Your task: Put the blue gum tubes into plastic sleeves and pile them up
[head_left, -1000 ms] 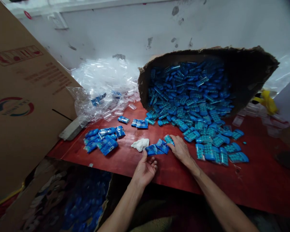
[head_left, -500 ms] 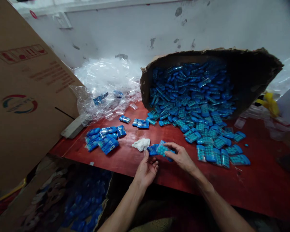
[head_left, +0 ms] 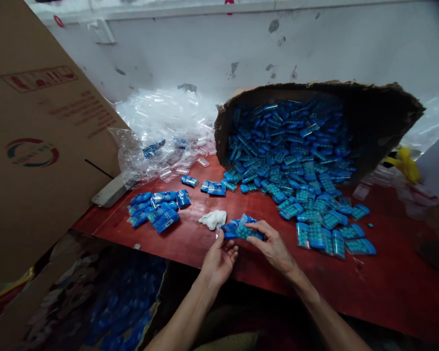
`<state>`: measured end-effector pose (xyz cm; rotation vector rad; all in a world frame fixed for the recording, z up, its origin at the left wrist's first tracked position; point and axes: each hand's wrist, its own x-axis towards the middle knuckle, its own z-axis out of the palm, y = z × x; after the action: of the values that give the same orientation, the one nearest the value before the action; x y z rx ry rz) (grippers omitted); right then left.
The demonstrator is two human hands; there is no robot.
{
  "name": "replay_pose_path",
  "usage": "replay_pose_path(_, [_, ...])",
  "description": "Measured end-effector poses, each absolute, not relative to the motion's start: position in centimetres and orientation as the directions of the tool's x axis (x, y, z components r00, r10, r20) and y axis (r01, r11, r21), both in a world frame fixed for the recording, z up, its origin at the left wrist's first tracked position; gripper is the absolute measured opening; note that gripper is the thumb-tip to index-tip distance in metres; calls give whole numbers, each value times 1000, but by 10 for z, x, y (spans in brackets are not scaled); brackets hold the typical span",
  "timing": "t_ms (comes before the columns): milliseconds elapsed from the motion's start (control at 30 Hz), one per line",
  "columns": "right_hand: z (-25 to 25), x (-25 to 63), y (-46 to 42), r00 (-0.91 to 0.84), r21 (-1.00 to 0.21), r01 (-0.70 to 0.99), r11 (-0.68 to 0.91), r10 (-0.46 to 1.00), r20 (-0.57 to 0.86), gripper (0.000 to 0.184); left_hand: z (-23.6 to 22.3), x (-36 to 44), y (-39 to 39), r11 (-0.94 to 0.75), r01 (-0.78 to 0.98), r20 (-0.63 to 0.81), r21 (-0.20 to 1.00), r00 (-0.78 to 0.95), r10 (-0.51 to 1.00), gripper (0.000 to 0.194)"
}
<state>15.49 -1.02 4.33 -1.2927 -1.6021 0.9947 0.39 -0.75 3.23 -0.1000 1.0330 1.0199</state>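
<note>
My left hand (head_left: 219, 258) and my right hand (head_left: 274, 246) meet over the near edge of a red table (head_left: 369, 287). Together they pinch a small bunch of blue packets (head_left: 241, 229) just above the tabletop. The left fingers grip the bunch's left end and the right fingers close on its right end. A crumpled white cloth (head_left: 212, 219) lies just left of the bunch. A torn cardboard box (head_left: 380, 122) lies tipped on its side behind, spilling many loose blue packets (head_left: 307, 195) toward my right hand.
A small pile of bagged blue packets (head_left: 155, 210) sits at the table's left. Clear plastic bags (head_left: 161, 126) are heaped against the wall. A big brown carton (head_left: 32, 141) leans at the left. Below the table edge an open box (head_left: 124, 302) holds more blue packets.
My right hand took a blue packet off the table and brought it against the bunch in my left hand. Both hands lifted slightly and drew toward the table's near edge.
</note>
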Motion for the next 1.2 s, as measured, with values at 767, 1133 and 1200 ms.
replay_pose_path(767, [42, 137, -22, -81, -967, 253, 23, 997, 3, 20, 27, 7, -12, 603, -630, -675, 489, 164, 719, 17])
replay_pose_path(1133, [31, 158, -8, -434, -920, -298, -255, 895, -107, 61, 32, -10, -10, 705, -521, -452, 482, 541, 709, 20])
replay_pose_path(1200, [35, 162, -6, -489, -925, -263, -276, 864, -119, 69, 37, -9, -10, 716, -500, -441, 487, 567, 696, 24])
